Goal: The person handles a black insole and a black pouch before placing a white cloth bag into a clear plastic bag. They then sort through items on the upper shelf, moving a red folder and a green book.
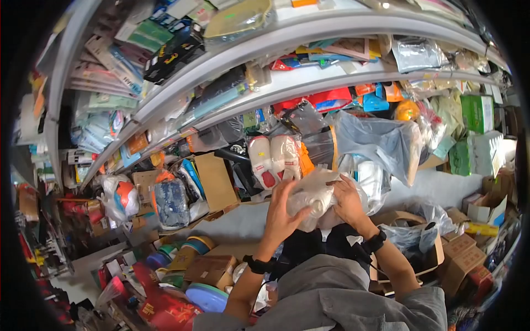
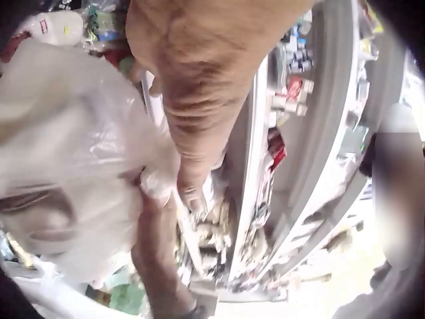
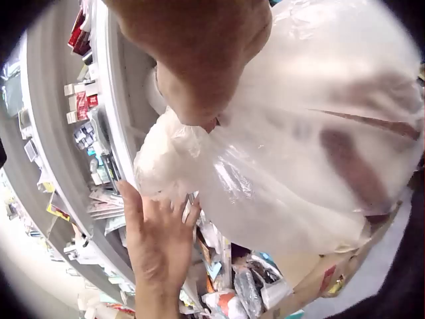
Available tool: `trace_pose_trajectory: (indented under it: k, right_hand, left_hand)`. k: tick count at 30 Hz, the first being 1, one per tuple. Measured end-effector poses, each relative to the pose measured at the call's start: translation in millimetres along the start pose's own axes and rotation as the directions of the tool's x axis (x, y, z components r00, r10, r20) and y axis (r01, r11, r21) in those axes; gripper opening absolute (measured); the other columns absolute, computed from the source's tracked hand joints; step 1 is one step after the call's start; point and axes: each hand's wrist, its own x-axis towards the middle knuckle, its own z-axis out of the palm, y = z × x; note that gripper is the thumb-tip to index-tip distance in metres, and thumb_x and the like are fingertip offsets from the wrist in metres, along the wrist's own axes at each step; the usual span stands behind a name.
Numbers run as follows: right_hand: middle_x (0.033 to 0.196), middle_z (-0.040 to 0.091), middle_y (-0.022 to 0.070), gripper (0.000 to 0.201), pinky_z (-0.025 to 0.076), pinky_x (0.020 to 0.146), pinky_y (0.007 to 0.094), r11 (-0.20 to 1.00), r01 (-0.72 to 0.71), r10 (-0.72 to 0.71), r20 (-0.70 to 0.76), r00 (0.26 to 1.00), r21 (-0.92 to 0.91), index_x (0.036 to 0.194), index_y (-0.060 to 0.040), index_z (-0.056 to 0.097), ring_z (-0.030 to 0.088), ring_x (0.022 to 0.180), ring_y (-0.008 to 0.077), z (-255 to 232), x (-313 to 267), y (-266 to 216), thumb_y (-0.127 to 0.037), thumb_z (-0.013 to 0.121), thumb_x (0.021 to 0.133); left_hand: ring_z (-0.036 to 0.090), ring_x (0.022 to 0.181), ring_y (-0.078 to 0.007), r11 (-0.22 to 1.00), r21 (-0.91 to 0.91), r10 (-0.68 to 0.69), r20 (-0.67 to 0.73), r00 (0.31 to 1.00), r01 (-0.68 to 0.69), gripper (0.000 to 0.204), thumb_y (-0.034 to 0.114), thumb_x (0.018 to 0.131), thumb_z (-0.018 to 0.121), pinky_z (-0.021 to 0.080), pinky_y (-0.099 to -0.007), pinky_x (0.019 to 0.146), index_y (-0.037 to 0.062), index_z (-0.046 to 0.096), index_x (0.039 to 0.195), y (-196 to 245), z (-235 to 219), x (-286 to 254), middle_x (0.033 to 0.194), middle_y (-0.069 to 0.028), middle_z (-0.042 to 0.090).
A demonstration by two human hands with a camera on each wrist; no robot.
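Note:
A whitish translucent plastic bag is held up in front of the torso, and it fills much of the left wrist view and right wrist view. The right hand pinches the bag's gathered part; its upper side shows large in the right wrist view. On the bag's other side is the left hand, thumb and fingers spread, its fingertips at the bunched plastic. That left hand looks loosely extended there. Darker shapes show through the film; what they are cannot be told.
Packed shelves with metal edges curve across the back. White-and-red padded items and a grey plastic bag lie behind the hands. Cardboard boxes stand low right; a box and blue lid sit low left.

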Motion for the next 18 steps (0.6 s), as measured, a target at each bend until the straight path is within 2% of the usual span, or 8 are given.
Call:
trace_pose_trajectory:
  k: [3,6,9,10,12,13,16,18]
  right_hand:
    - [0.101,0.063,0.0169,0.041,0.038,0.104,0.0438,0.992,-0.103,0.106,-0.033,0.994,0.075,0.097,0.0018,0.058,0.058,0.105,0.0328,9.2,-9.1,11.7,-0.003,0.061,0.057]
    - [0.095,0.063,0.0174,0.039,0.042,0.1,0.0438,0.985,-0.086,0.1,-0.091,0.991,0.151,0.094,0.0005,0.06,0.058,0.102,0.035,5.8,-8.2,9.1,-0.004,0.063,0.056]
    - [0.093,0.064,0.0176,0.039,0.043,0.098,0.0439,0.978,-0.09,0.106,-0.075,0.992,0.191,0.092,-0.0011,0.062,0.059,0.101,0.0367,5.2,-1.9,7.4,-0.004,0.064,0.054]
    - [0.098,0.063,0.0177,0.039,0.041,0.099,0.0427,0.973,-0.101,0.114,-0.051,0.992,0.205,0.096,-0.001,0.061,0.057,0.104,0.0375,3.0,1.5,6.4,-0.006,0.066,0.058]
    - [0.105,0.061,0.0178,0.043,0.041,0.099,0.0421,0.962,-0.191,0.205,-0.055,0.977,0.193,0.103,-0.0024,0.06,0.054,0.11,0.0371,-4.7,8.8,1.1,-0.006,0.068,0.061]
    - [0.113,0.059,0.0179,0.047,0.041,0.099,0.0414,0.947,-0.267,0.282,-0.064,0.957,0.176,0.109,-0.0038,0.058,0.051,0.115,0.0367,-12.8,12.1,-1.4,-0.007,0.07,0.064]
    - [0.129,0.052,0.0155,0.057,0.035,0.104,0.0368,0.88,-0.362,0.439,-0.235,0.867,0.306,0.125,-0.002,0.051,0.047,0.124,0.0315,-45.5,7.7,7.4,-0.012,0.072,0.073]
    - [0.13,0.051,0.0158,0.06,0.035,0.104,0.0385,0.865,-0.426,0.499,-0.37,0.784,0.263,0.127,-0.0018,0.049,0.048,0.122,0.0322,-55.5,-12.0,34.5,-0.01,0.072,0.073]
  left_hand:
    - [0.033,0.133,-0.0388,0.992,0.003,0.128,0.158,0.979,-0.13,0.108,0.033,0.06,0.086,0.028,-0.0463,0.109,0.0006,0.025,0.143,15.5,7.6,9.9,0.143,-0.0214,0.034]
    - [0.035,0.131,-0.0397,0.991,0.099,0.069,0.201,0.977,-0.091,0.109,0.033,0.058,0.086,0.03,-0.0481,0.107,0.0007,0.026,0.142,3.3,41.3,12.3,0.143,-0.0212,0.033]
    - [0.048,0.119,-0.0368,0.98,0.19,0.019,0.193,0.981,-0.056,0.076,0.026,0.068,0.078,0.033,-0.0526,0.101,-0.0002,0.043,0.13,-19.5,65.0,32.1,0.126,-0.0199,0.052]
    - [0.054,0.108,-0.0353,0.928,0.234,0.269,0.121,0.956,-0.291,0.051,0.019,0.072,0.072,0.039,-0.0502,0.096,0.0,0.055,0.116,-39.3,71.7,34.2,0.114,-0.0172,0.059]
    - [0.057,0.103,-0.0354,0.999,0.011,-0.029,-0.128,0.991,0.031,0.037,0.014,0.073,0.07,0.045,-0.0447,0.09,0.001,0.061,0.106,-54.4,89.1,21.3,0.109,-0.0174,0.062]
    - [0.061,0.092,-0.0378,1.0,0.006,0.001,-0.026,1.0,-0.001,0.029,0.01,0.072,0.066,0.05,-0.0413,0.079,-0.0015,0.063,0.098,-47.2,78.7,38.2,0.099,-0.0209,0.063]
    - [0.063,0.078,-0.0414,0.883,0.132,-0.466,0.119,0.877,0.451,0.02,0.006,0.072,0.055,0.048,-0.0437,0.066,-0.0078,0.063,0.083,-76.7,81.1,37.2,0.084,-0.0275,0.062]
    - [0.065,0.077,-0.038,0.845,-0.147,-0.493,0.157,0.856,0.514,0.021,0.006,0.073,0.052,0.048,-0.0415,0.066,-0.0077,0.064,0.084,-88.6,78.0,41.5,0.081,-0.0275,0.062]
